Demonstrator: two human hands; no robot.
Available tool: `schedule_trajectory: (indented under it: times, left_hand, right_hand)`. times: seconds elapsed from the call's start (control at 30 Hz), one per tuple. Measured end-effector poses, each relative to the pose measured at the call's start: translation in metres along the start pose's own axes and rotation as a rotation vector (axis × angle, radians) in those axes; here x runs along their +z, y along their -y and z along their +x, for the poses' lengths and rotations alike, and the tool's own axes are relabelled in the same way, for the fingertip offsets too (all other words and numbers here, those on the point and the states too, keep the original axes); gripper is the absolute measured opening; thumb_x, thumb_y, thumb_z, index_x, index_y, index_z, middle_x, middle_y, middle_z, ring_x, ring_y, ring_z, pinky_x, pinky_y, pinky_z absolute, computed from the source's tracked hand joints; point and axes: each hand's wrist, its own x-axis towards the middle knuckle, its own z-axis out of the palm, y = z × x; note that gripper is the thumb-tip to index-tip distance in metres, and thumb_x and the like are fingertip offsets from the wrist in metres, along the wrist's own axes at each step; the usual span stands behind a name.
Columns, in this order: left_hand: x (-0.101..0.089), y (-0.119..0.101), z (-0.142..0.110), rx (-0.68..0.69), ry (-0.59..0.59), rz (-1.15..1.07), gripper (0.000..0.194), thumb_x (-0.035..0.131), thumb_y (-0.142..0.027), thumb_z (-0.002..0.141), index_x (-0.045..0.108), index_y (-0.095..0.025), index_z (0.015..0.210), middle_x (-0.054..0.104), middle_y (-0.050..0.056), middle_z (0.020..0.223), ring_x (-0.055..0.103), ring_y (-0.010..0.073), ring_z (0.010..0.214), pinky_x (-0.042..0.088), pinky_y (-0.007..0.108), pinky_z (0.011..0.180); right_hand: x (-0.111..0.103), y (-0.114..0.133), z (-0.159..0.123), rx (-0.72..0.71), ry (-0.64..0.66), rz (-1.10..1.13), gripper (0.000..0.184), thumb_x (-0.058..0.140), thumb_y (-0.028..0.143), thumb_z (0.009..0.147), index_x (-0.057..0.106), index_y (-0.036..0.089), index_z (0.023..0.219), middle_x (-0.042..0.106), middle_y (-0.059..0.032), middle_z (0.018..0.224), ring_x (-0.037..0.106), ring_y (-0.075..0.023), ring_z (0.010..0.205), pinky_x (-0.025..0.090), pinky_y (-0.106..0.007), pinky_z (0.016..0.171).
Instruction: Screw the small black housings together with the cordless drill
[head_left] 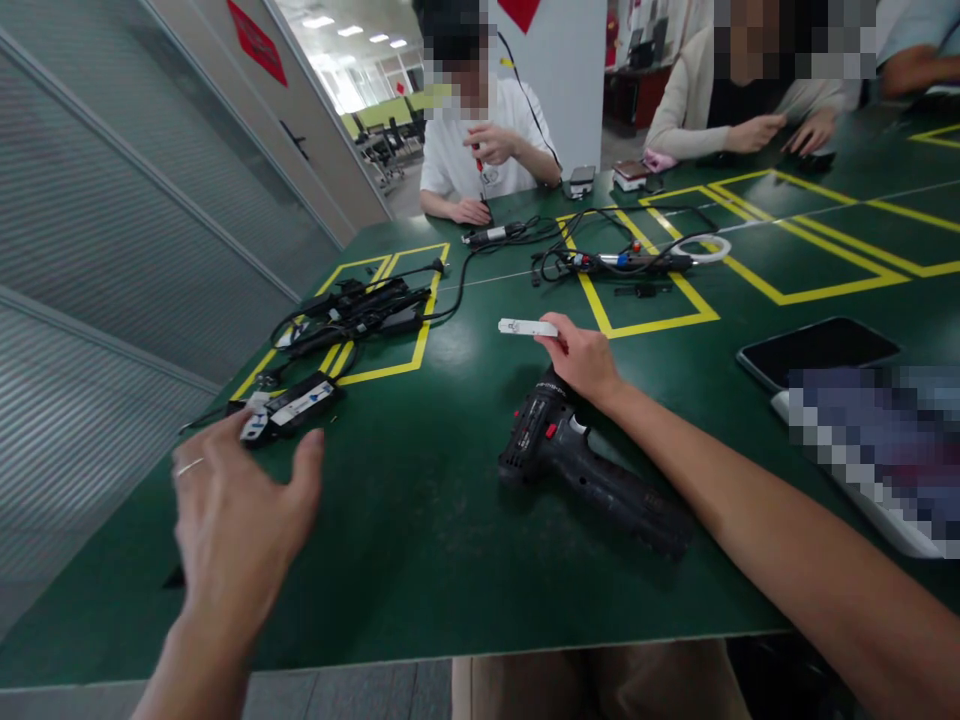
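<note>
My right hand pinches one end of a small flat white bar with printed marks, held above the green table. Below that wrist a black cordless drill with a red switch lies on its side, its chuck end partly hidden by the hand. On the left, my left hand is spread, thumb apart, wearing a ring. Its fingertips reach to a small white-and-blue piece beside a black block with a white label; I cannot tell whether they touch.
Tangled black cables and adapters lie at the back left. Corded electric screwdrivers and a white ring lie farther back. A phone is at the right. Across the table, one person holds a red-handled tool; others sit right.
</note>
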Motion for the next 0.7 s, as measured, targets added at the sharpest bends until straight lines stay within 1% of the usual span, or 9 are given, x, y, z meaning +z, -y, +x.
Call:
schedule_trajectory:
  times: [0.07, 0.13, 0.2, 0.27, 0.37, 0.47, 0.53, 0.63, 0.7]
  left_hand:
    - [-0.006, -0.055, 0.013, 0.245, -0.026, -0.099, 0.061, 0.050, -0.045, 0.086, 0.034, -0.019, 0.139, 0.042, 0.015, 0.140, 0.040, 0.0333, 0.134, 0.036, 0.049, 0.112]
    - [-0.004, -0.107, 0.026, 0.507, 0.022, -0.163, 0.056, 0.050, -0.029, 0.086, 0.037, -0.016, 0.139, 0.040, 0.015, 0.142, 0.041, 0.0290, 0.134, 0.033, 0.042, 0.116]
    - [0.005, -0.150, 0.040, 0.700, 0.098, -0.181, 0.062, 0.051, -0.017, 0.081, 0.037, -0.021, 0.140, 0.040, 0.013, 0.144, 0.041, 0.0292, 0.135, 0.034, 0.043, 0.114]
    - [0.019, -0.184, 0.052, 0.811, 0.173, -0.135, 0.063, 0.054, -0.014, 0.078, 0.039, -0.021, 0.139, 0.046, 0.015, 0.138, 0.045, 0.0324, 0.131, 0.036, 0.047, 0.110]
    - [0.044, -0.216, 0.066, 0.836, 0.257, -0.043, 0.042, 0.051, -0.016, 0.083, 0.051, -0.015, 0.125, 0.057, 0.017, 0.121, 0.056, 0.0318, 0.116, 0.044, 0.045, 0.097]
    - [0.059, -0.228, 0.071, 0.837, 0.259, -0.017, 0.029, 0.043, -0.013, 0.088, 0.054, -0.014, 0.115, 0.060, 0.017, 0.115, 0.059, 0.0286, 0.109, 0.047, 0.039, 0.088]
    - [0.060, -0.224, 0.072, 0.818, 0.240, -0.007, 0.027, 0.042, -0.013, 0.089, 0.053, -0.014, 0.114, 0.061, 0.017, 0.113, 0.060, 0.0277, 0.107, 0.048, 0.037, 0.084]
    - [0.049, -0.198, 0.076, 0.713, 0.237, 0.009, 0.027, 0.046, -0.024, 0.090, 0.053, -0.013, 0.114, 0.065, 0.017, 0.106, 0.064, 0.0272, 0.096, 0.048, 0.036, 0.079]
    - [0.038, -0.168, 0.085, 0.615, 0.283, -0.013, 0.032, 0.052, -0.033, 0.088, 0.056, -0.012, 0.112, 0.068, 0.016, 0.098, 0.065, 0.0254, 0.084, 0.048, 0.036, 0.075]
  right_hand:
    - [-0.001, 0.001, 0.000, -0.030, 0.007, -0.035, 0.035, 0.044, 0.044, 0.099, 0.061, 0.022, 0.120, 0.073, -0.0050, 0.084, 0.067, -0.0222, 0.073, 0.039, -0.029, 0.065]
    - [-0.004, 0.001, 0.000, -0.091, 0.026, -0.069, 0.035, 0.043, 0.043, 0.099, 0.061, 0.022, 0.121, 0.074, -0.0051, 0.090, 0.068, -0.0217, 0.076, 0.038, -0.029, 0.064]
    - [-0.007, 0.001, -0.001, -0.167, 0.056, -0.098, 0.037, 0.040, 0.043, 0.101, 0.060, 0.022, 0.123, 0.075, -0.0055, 0.097, 0.068, -0.0214, 0.080, 0.038, -0.029, 0.064]
    - [-0.008, 0.000, -0.001, -0.225, 0.074, -0.116, 0.039, 0.036, 0.041, 0.102, 0.057, 0.021, 0.127, 0.074, -0.0069, 0.103, 0.068, -0.0213, 0.084, 0.039, -0.029, 0.064]
    - [-0.008, -0.002, -0.002, -0.253, 0.061, -0.113, 0.039, 0.036, 0.034, 0.102, 0.054, 0.018, 0.132, 0.073, -0.0095, 0.107, 0.068, -0.0218, 0.088, 0.040, -0.029, 0.067]
    - [-0.005, -0.002, -0.001, -0.232, 0.039, -0.073, 0.038, 0.036, 0.032, 0.102, 0.053, 0.018, 0.133, 0.073, -0.0094, 0.109, 0.069, -0.0216, 0.090, 0.041, -0.028, 0.069]
    - [-0.004, -0.001, 0.000, -0.219, 0.039, -0.050, 0.040, 0.035, 0.036, 0.102, 0.052, 0.020, 0.135, 0.072, -0.0089, 0.111, 0.069, -0.0211, 0.088, 0.041, -0.028, 0.068]
    - [-0.002, -0.001, 0.002, -0.124, -0.011, -0.038, 0.046, 0.032, 0.042, 0.103, 0.047, 0.018, 0.139, 0.073, -0.0097, 0.105, 0.069, -0.0203, 0.080, 0.041, -0.028, 0.065]
    - [-0.001, -0.003, 0.003, -0.035, -0.063, -0.038, 0.048, 0.028, 0.042, 0.103, 0.047, 0.017, 0.139, 0.074, -0.0090, 0.096, 0.068, -0.0203, 0.073, 0.041, -0.029, 0.063]
